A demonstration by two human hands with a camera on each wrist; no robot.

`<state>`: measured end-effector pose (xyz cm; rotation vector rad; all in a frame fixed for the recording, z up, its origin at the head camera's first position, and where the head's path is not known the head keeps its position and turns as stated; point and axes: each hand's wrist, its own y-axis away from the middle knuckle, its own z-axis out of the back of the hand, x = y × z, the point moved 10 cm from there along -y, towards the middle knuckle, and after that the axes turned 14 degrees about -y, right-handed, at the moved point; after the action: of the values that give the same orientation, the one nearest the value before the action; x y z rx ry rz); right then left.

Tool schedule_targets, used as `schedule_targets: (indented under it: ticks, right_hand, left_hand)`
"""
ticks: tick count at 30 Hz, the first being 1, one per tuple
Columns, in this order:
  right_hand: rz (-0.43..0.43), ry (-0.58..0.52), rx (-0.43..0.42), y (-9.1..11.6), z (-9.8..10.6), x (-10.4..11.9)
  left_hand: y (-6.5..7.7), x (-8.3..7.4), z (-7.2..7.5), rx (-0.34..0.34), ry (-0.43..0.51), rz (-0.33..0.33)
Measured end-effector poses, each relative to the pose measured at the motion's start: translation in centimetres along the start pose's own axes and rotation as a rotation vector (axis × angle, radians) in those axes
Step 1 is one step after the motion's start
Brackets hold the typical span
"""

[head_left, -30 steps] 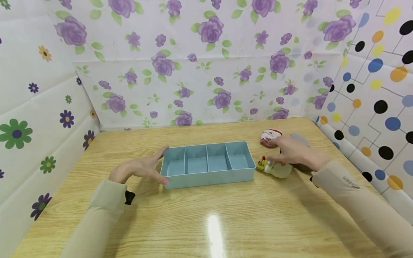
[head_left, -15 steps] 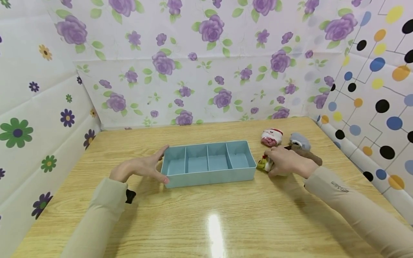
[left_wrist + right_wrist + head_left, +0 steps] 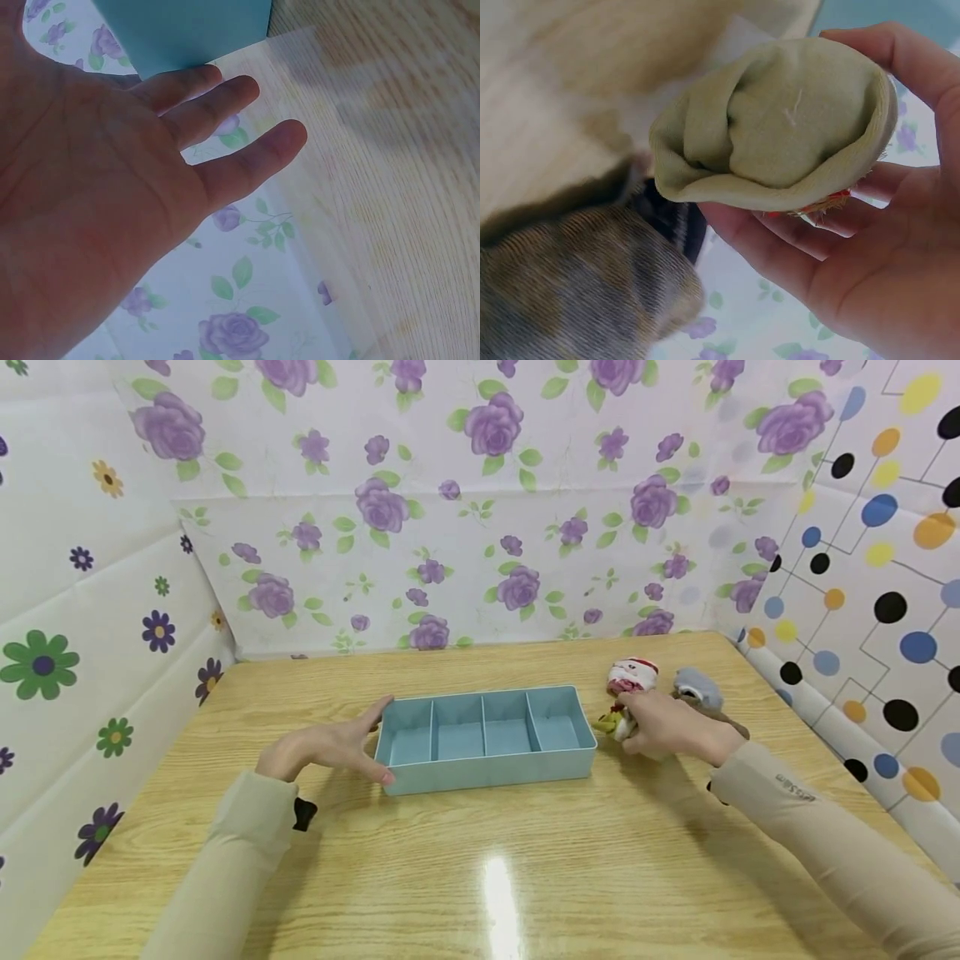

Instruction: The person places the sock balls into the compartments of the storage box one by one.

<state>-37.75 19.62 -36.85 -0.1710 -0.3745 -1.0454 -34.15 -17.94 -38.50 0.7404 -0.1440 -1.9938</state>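
Observation:
A light-blue divided storage box sits in the middle of the wooden table. My left hand holds its left end between thumb and forefinger; the other fingers stretch out behind in the left wrist view. To the right of the box, my right hand grips a rolled-up sock, cream-coloured with yellow, white and red parts. Its fingers lie under the roll and the thumb on the far side in the right wrist view. In the head view the hand covers most of this sock.
Just behind my right hand lies a white and red rolled sock with a face pattern. A grey-blue rolled sock and a brown one lie further right. Patterned sheets stand around the table's back and sides.
My right hand has come down onto the cream sock and closed its fingers round it, and the sock has turned slightly. My left hand and the box have stayed in place.

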Motion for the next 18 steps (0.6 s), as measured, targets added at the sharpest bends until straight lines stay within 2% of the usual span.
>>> schedule_targets:
  ticks: [8,18]
  right_hand:
    - [0.077,-0.047,-0.079,-0.5,2.6,1.6]
    - [0.050,-0.115,-0.109,-1.4,4.8,3.4]
  left_hand:
    - [0.0,0.2,0.0,0.002,-0.002,0.015]
    - [-0.1,0.2,0.0,0.006,-0.011,0.018]
